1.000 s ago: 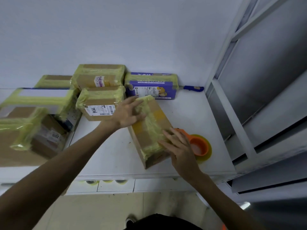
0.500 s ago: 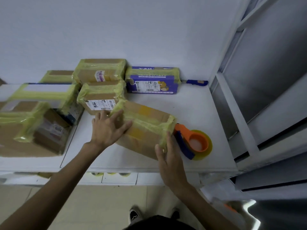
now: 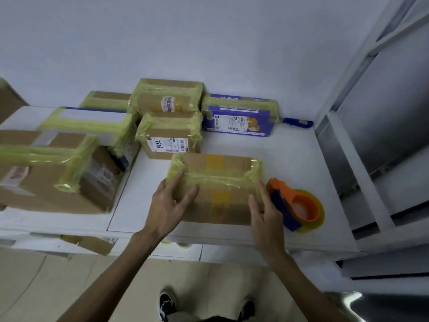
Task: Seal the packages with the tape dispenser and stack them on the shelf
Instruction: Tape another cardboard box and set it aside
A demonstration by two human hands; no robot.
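Left hand grip: open, fingers straight and spread, pressing the front-left of the taped box. Right hand also open, flat against the box's right end (nothing pinched). The box has turned since 1 s ago: it was skewed end-on, now it lies long side across, square to the shelf edge. Tape dispenser idle at 3 o'clock, just beside. Labelled box at 11 o'clock, purple box at 1. Sealing looks done; stacking is probably next.
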